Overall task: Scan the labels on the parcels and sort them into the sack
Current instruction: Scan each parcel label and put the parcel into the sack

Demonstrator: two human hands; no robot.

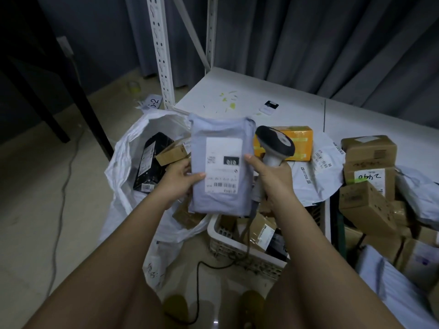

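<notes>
Two bare forearms reach forward from the bottom edge. Between them on the floor, a black cable (pixel 198 288) loops toward a white slotted basket (pixel 219 236) holding small cardboard boxes. Left hand (pixel 177 180) grips the grey parcel (pixel 221 162) at its left edge, thumb on the front by the white label (pixel 223 166), fingers curled behind. Right hand (pixel 270 176) has its grip clamped on the handle of the scanner (pixel 275 144), thumb tip touching the parcel's right edge; scanner head sits just beside the parcel's upper right corner. Parcel is held upright, label toward the camera, barcode near its lower part, above the gap between sack and basket. White sack (pixel 123 162) stands open just left of the parcel, mouth wide, rim folded out; inside lie a black box (pixel 150 162) and a small brown box (pixel 172 154), with free space around them. Open floor left of the sack, crossed by a grey cable (pixel 64 184). Right of the hands, brown cartons (pixel 369 167), white mailers (pixel 316 179) and an orange box (pixel 294 142) crowd the white tabletop (pixel 249 96) near its front edge. Farther back the tabletop is mostly bare, with a small black-and-white device (pixel 269 107). White rack uprights (pixel 161 51) rise at its left corner; grey curtains (pixel 308 39) behind.
</notes>
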